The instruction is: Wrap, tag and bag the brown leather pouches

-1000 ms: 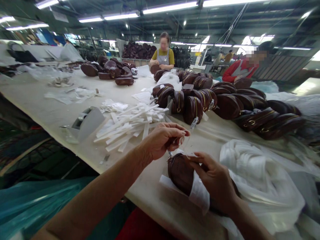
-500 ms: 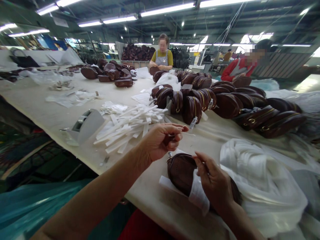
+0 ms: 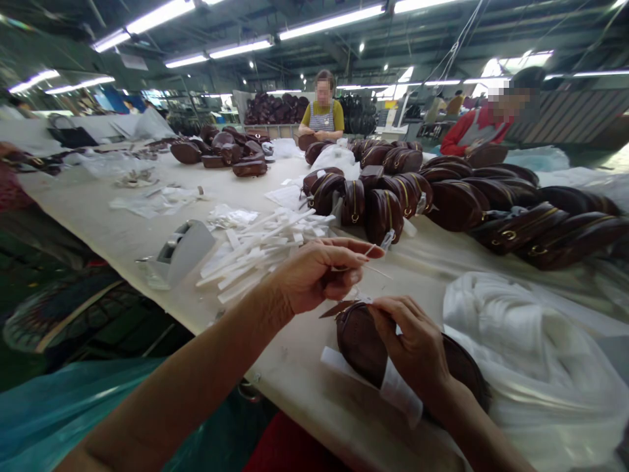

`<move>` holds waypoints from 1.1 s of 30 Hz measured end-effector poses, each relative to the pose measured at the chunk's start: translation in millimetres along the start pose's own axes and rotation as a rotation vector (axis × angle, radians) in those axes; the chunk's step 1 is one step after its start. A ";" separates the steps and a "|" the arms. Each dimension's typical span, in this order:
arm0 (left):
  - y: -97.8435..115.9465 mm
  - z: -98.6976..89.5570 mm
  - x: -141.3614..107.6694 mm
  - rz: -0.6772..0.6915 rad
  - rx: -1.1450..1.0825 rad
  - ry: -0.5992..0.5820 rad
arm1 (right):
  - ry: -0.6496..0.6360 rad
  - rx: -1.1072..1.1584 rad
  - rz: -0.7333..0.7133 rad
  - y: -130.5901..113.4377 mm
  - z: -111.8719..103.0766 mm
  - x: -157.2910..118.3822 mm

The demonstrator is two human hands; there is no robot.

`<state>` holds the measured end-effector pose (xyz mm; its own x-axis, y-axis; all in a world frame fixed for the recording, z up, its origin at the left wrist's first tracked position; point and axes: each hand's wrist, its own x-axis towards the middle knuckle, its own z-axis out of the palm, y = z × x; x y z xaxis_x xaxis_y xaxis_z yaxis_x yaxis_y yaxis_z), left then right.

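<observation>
A dark brown leather pouch [image 3: 361, 344] lies on the table in front of me, with a white soft strip [image 3: 400, 393] passing around it. Above its near-left end my left hand [image 3: 319, 275] is closed, pinching a thin white string [image 3: 378, 270] between thumb and fingers. My right hand [image 3: 413, 341] rests over the pouch, its thumb and forefinger pinched on a small white piece [image 3: 362, 299] at the top edge. A flat brown tag [image 3: 336, 309] sticks out to the left there. My right hand and wrist hide part of the pouch.
Loose white strips [image 3: 250, 252] lie behind my left hand, beside a grey tape dispenser [image 3: 184, 252]. Brown zipped pouches [image 3: 386, 213] stand in rows farther back. A white sheet roll [image 3: 511, 341] is at the right. Two people work across the table.
The white string now shows in my left fingers, and a brown tag has appeared at the pouch's end. My right fingers have moved slightly left along the top edge. The view has shifted a little.
</observation>
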<state>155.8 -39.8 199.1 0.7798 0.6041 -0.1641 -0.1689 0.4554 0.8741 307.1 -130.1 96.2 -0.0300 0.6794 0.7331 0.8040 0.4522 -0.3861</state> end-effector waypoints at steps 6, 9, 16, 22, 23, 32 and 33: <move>3.5 -3.8 0.6 -0.004 0.004 0.047 | 0.013 -0.171 -0.064 -0.2 -3.2 -7.8; 3.2 -6.7 2.1 -0.004 0.013 0.074 | 0.052 -0.339 -0.122 -1.6 -8.0 -10.9; -3.7 -10.6 7.4 -0.039 -0.019 0.094 | 0.038 -0.569 -0.158 -1.5 -15.0 -18.5; -1.3 -7.3 8.3 -0.075 -0.066 0.075 | 0.016 -0.623 -0.165 0.1 -15.1 -21.1; -0.7 -6.4 8.2 -0.077 -0.078 0.085 | 0.013 -0.626 -0.164 0.2 -14.5 -21.2; -7.6 -1.2 3.8 -0.040 0.206 0.153 | -0.150 -0.349 0.071 5.2 -11.1 -22.1; -8.7 -0.7 3.9 -0.056 0.220 0.125 | -0.151 -0.203 0.149 4.6 -12.6 -17.9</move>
<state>159.9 -40.9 190.5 0.7014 0.6643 -0.2582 0.0184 0.3452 0.9383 318.8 -147.5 88.4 0.0213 0.8146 0.5797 0.9080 0.2269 -0.3521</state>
